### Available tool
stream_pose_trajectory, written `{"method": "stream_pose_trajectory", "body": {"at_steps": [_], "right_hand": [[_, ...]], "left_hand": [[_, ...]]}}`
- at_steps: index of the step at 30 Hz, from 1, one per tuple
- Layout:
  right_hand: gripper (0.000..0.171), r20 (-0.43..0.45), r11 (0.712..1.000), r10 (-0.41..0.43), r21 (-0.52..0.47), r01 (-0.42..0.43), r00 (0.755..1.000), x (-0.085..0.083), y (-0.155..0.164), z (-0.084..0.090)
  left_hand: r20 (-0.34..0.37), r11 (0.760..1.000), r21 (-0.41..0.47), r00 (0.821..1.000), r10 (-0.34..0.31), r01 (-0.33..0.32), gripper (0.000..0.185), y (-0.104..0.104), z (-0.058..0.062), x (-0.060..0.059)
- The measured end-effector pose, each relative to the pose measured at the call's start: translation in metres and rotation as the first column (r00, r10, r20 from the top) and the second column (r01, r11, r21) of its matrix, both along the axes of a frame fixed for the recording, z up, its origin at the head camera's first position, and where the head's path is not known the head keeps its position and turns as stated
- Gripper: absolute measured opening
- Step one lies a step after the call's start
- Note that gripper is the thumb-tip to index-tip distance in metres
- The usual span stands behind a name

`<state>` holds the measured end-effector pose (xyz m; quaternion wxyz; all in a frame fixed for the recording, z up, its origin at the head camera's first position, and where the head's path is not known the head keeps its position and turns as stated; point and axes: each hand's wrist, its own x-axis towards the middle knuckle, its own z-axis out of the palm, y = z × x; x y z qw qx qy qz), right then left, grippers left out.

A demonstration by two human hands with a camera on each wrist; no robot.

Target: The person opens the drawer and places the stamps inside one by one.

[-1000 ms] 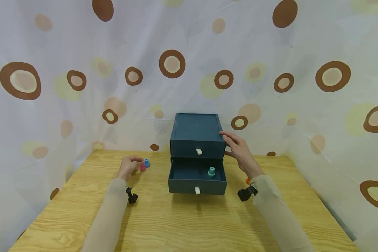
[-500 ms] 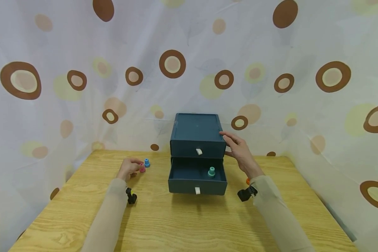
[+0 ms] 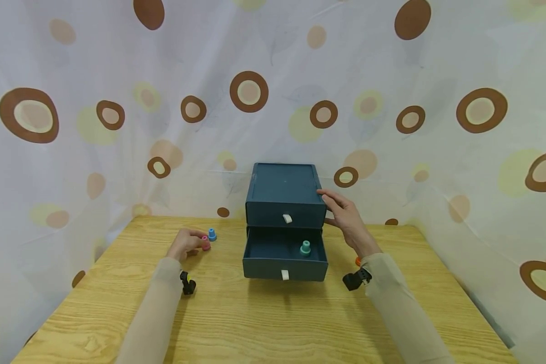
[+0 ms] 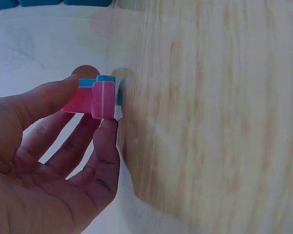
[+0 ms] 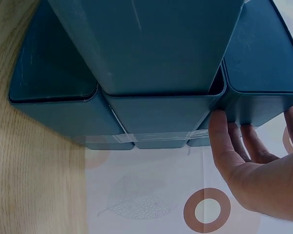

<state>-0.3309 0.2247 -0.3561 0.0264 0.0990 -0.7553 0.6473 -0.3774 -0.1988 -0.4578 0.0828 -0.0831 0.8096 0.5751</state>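
Note:
A dark teal two-drawer box stands at the back of the wooden table. Its lower drawer is pulled out and holds a small teal cap-shaped piece. My right hand rests with straight fingers against the box's right side. My left hand pinches a small pink piece between thumb and fingers; in the left wrist view the pink piece sits at my fingertips. A blue piece stands on the table just behind it.
A small orange piece lies on the table behind my right wrist. A spotted curtain closes in the table at the back and both sides. Bare tabletop stretches in front of the drawer.
My left hand has closed onto the pink piece and drawn it slightly nearer, away from the blue one. The right hand and the box have not moved.

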Motion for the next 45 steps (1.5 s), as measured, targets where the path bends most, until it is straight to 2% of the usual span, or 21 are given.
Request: {"method": "stream_pose_trajectory", "body": {"at_steps": [6,13,19,26,33,41,45], "right_hand": [[0.051,-0.007,1.000,0.004,0.000,-0.004,1.000,0.001,0.000,0.000],[0.050,-0.005,1.000,0.008,-0.001,-0.008,1.000,0.001,0.000,0.000],[0.050,0.002,1.000,-0.002,0.005,0.002,1.000,0.002,-0.001,0.001],[0.049,-0.005,1.000,-0.008,0.005,0.008,1.000,0.001,-0.001,0.001],[0.051,0.000,1.000,0.003,0.002,-0.003,1.000,0.001,-0.001,0.000],[0.052,-0.013,1.000,0.004,0.002,-0.004,1.000,0.001,0.000,0.000],[0.052,-0.013,1.000,0.008,0.002,-0.008,1.000,0.000,0.000,0.000]], "left_hand": [[-0.006,0.997,0.010,0.997,-0.073,0.073,0.040,-0.004,0.004,0.004],[-0.042,0.992,-0.013,0.991,-0.129,0.128,0.042,-0.005,0.007,0.006],[-0.066,0.990,-0.017,0.988,-0.138,0.137,0.044,-0.005,0.012,0.009],[-0.146,0.987,-0.054,0.977,-0.156,0.150,0.044,-0.001,0.024,0.016],[-0.165,0.987,-0.049,0.973,-0.162,0.156,0.047,0.005,0.033,0.022],[-0.234,0.979,-0.052,0.950,-0.205,0.198,0.040,0.013,0.050,0.031],[-0.252,0.978,-0.059,0.945,-0.211,0.202,0.038,0.016,0.056,0.034]]}}
